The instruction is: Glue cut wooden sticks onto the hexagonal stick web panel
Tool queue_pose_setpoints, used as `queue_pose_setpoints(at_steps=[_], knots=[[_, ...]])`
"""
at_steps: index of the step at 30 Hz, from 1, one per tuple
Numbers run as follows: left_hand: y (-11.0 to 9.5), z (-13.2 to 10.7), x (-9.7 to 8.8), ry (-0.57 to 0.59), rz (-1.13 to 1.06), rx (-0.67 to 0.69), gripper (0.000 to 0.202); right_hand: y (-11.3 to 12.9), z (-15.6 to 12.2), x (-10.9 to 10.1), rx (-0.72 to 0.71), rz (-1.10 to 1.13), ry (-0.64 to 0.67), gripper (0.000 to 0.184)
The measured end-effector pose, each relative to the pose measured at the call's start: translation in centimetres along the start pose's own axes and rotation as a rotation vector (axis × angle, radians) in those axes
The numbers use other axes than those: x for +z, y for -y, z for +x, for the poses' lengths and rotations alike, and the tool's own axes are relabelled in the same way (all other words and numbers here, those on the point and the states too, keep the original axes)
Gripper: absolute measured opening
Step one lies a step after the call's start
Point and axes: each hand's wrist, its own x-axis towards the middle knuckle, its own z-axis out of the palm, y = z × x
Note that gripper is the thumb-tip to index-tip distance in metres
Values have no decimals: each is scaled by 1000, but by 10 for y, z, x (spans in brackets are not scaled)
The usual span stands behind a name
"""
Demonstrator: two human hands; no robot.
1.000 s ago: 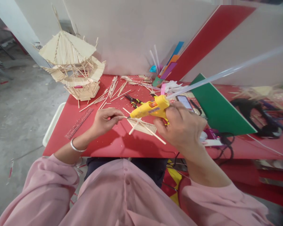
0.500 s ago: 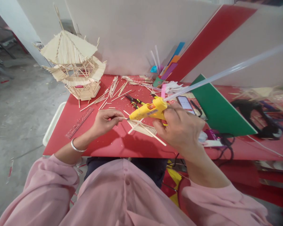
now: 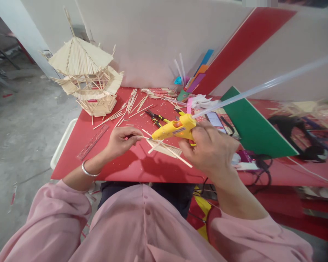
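"What do the hands have?"

"On my feed, the right hand [image 3: 210, 149] is curled firmly around a yellow glue gun [image 3: 177, 129], with a long clear glue stick [image 3: 251, 86] poking out of its back. The left hand [image 3: 125, 141] has its thumb and forefinger pinched together on a thin wooden stick [image 3: 144, 137], right by the nozzle. I can't tell whether nozzle and stick touch."

"And the piece under the gun?"

"The wooden panel [image 3: 166, 150] is between the hands, over the red tabletop [image 3: 112, 168], with longer sticks lying across it."

"Any containers in view?"

"A green cup [image 3: 182, 96] near the wall, beyond the gun. A blue strip [image 3: 207, 57], an orange strip [image 3: 203, 69] and a purple strip [image 3: 196, 83] lean out of it, with two clear rods [image 3: 182, 67] on their left. I can't see down inside, so how deep they sit is hidden from me."

"What about the stick-built pagoda?"

"The pagoda model [image 3: 79, 60] stands at the tabletop's far left corner. Its upper storey is open-sided, and a small pink piece [image 3: 92, 100] shows at its lower storey."
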Motion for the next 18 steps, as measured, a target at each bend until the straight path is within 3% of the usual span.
queue_pose_setpoints(at_steps=[11, 18], knots=[[1, 1, -1, 27, 61, 4, 23, -6, -10, 1, 14, 22, -38, 24], [-1, 8, -8, 121, 192, 60, 20, -16, -8, 5, 189, 104, 72, 32]])
